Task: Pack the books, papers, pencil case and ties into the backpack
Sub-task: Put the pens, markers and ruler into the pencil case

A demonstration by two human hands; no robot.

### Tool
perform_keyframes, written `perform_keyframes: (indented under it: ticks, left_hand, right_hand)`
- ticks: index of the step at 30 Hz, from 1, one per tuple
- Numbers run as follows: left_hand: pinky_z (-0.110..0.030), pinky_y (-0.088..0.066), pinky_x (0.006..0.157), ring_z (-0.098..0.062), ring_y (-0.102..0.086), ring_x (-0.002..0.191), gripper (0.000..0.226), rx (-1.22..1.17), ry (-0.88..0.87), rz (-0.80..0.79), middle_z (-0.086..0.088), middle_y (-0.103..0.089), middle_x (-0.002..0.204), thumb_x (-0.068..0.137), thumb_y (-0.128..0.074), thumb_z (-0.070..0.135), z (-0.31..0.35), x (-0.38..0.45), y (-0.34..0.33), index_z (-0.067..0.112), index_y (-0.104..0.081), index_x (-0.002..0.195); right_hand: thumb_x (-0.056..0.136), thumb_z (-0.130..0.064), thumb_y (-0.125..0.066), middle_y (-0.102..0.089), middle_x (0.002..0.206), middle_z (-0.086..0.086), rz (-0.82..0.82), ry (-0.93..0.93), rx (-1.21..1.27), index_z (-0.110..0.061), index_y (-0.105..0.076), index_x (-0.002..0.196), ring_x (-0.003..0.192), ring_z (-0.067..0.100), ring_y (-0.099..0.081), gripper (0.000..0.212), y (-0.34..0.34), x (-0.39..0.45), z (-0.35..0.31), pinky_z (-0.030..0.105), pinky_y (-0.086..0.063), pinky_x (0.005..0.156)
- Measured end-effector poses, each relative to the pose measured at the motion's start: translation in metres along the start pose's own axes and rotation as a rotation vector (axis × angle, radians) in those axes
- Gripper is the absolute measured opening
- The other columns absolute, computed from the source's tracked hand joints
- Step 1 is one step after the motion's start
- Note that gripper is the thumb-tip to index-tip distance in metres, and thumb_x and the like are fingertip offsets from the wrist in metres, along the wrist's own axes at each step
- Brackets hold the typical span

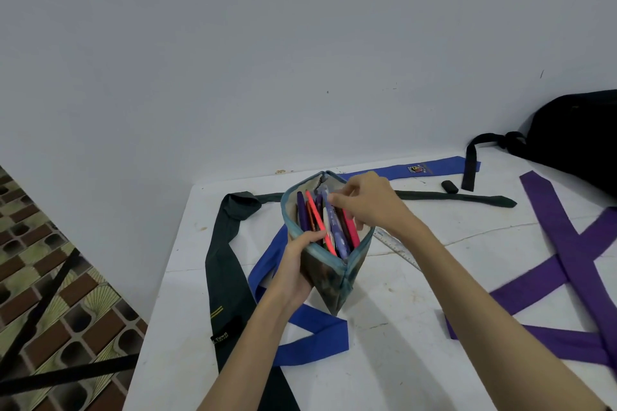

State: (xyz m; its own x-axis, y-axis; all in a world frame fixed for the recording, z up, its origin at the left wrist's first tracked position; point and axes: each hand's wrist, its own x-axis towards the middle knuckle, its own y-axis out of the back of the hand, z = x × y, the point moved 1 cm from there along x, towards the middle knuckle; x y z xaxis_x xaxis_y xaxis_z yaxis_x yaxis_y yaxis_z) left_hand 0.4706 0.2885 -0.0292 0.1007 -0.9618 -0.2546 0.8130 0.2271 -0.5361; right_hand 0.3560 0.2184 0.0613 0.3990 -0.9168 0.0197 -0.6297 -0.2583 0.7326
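Right hand [367, 203] fingers seemingly pinch pen [334, 227].

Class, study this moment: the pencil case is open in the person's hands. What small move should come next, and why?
Probably push the pens down and zip the case. The left hand holds the open pencil case by its near rim, the right hand pinches a pale purple pen among pens poking past the opening, and the backpack waits at the far right.
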Motion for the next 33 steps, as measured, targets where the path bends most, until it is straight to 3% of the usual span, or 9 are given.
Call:
perform_keyframes:
  ticks: [6, 11, 13, 15, 18, 20, 24, 28, 33]
  left_hand:
    - [-0.033, -0.053, 0.071, -0.022, -0.063, 0.092, 0.067, -0.023, -0.027, -0.018, -0.009, -0.067, 0.096, 0.06, -0.065, 0.02, -0.002, -0.001, 0.003, 0.011, -0.053, 0.125]
    - [-0.036, -0.051, 0.078, -0.024, -0.06, 0.095, 0.059, -0.047, 0.004, -0.003, -0.01, -0.066, 0.097, 0.06, -0.063, 0.018, -0.005, -0.001, 0.004, 0.012, -0.057, 0.118]
    - [-0.038, -0.05, 0.082, -0.025, -0.06, 0.093, 0.051, -0.066, 0.023, -0.014, -0.011, -0.065, 0.095, 0.061, -0.063, 0.017, -0.003, 0.0, 0.007, 0.01, -0.061, 0.112]
    - [-0.039, -0.049, 0.084, -0.025, -0.06, 0.092, 0.046, -0.075, 0.024, -0.03, -0.01, -0.065, 0.094, 0.062, -0.063, 0.018, -0.002, 0.0, 0.009, 0.011, -0.063, 0.107]
    - [-0.035, -0.053, 0.077, -0.024, -0.062, 0.091, 0.054, -0.034, 0.017, -0.058, -0.01, -0.065, 0.097, 0.061, -0.066, 0.017, 0.0, 0.0, 0.008, 0.009, -0.06, 0.114]
    - [-0.032, -0.055, 0.07, -0.023, -0.064, 0.095, 0.076, 0.07, 0.001, -0.046, -0.011, -0.066, 0.108, 0.055, -0.074, 0.019, 0.0, 0.0, 0.003, 0.013, -0.051, 0.127]
    - [-0.035, -0.056, 0.082, -0.024, -0.062, 0.109, 0.09, 0.263, -0.07, -0.078, -0.008, -0.062, 0.122, 0.057, -0.079, 0.024, -0.002, 0.0, -0.011, 0.025, -0.038, 0.138]
    - [-0.036, -0.052, 0.094, -0.014, -0.059, 0.113, 0.1, 0.581, -0.238, -0.138, -0.001, -0.056, 0.126, 0.065, -0.075, 0.022, 0.001, 0.006, -0.024, 0.03, -0.018, 0.147]
    - [-0.02, -0.055, 0.073, -0.014, -0.059, 0.105, 0.08, 0.544, -0.137, -0.126, -0.004, -0.056, 0.121, 0.082, -0.067, 0.007, -0.005, 0.006, -0.03, 0.027, -0.022, 0.145]
  right_hand:
    - [0.083, -0.037, -0.068, -0.054, 0.061, -0.003, -0.226, 0.001, -0.229, -0.013, -0.059, 0.067, 0.057, 0.008, -0.047, 0.03, -0.013, -0.005, 0.003, 0.023, -0.04, 0.06]
    - [0.084, -0.039, -0.065, -0.057, 0.062, -0.002, 0.046, 0.008, -0.214, -0.01, -0.067, 0.072, 0.06, 0.013, -0.052, 0.032, -0.014, -0.004, 0.011, 0.024, -0.038, 0.054]
    - [0.085, -0.044, -0.063, -0.06, 0.079, -0.002, 0.296, -0.027, -0.136, -0.014, -0.065, 0.087, 0.076, 0.019, -0.058, 0.031, -0.004, -0.006, 0.016, 0.027, -0.039, 0.062]
    - [0.082, -0.053, -0.062, -0.052, 0.093, -0.004, 0.333, -0.112, -0.161, -0.018, -0.054, 0.104, 0.085, 0.02, -0.056, 0.042, 0.004, -0.006, 0.025, 0.029, -0.039, 0.067]
    - [0.09, -0.038, -0.058, -0.061, 0.084, 0.002, 0.025, -0.218, 0.008, -0.007, -0.054, 0.108, 0.064, 0.019, -0.063, 0.036, 0.002, -0.006, 0.039, 0.026, -0.045, 0.054]
    - [0.094, -0.016, -0.052, -0.064, 0.071, 0.01, -0.039, -0.208, 0.212, 0.003, -0.061, 0.103, 0.05, 0.018, -0.059, 0.022, -0.001, -0.01, 0.041, 0.021, -0.044, 0.042]
    - [0.093, -0.006, -0.049, -0.062, 0.063, 0.016, 0.086, -0.037, 0.214, 0.009, -0.064, 0.081, 0.047, 0.016, -0.052, 0.024, 0.004, -0.02, 0.035, 0.017, -0.04, 0.039]
    - [0.092, -0.004, -0.049, -0.046, 0.041, -0.01, 0.143, -0.028, 0.187, 0.0, -0.054, 0.056, 0.04, 0.004, -0.039, 0.036, 0.003, -0.029, 0.045, 0.014, -0.028, 0.043]
    - [0.093, -0.01, -0.053, -0.043, 0.054, 0.003, 0.277, -0.157, 0.347, -0.002, -0.054, 0.064, 0.053, 0.013, -0.039, 0.03, 0.0, -0.031, 0.061, 0.022, -0.032, 0.051]
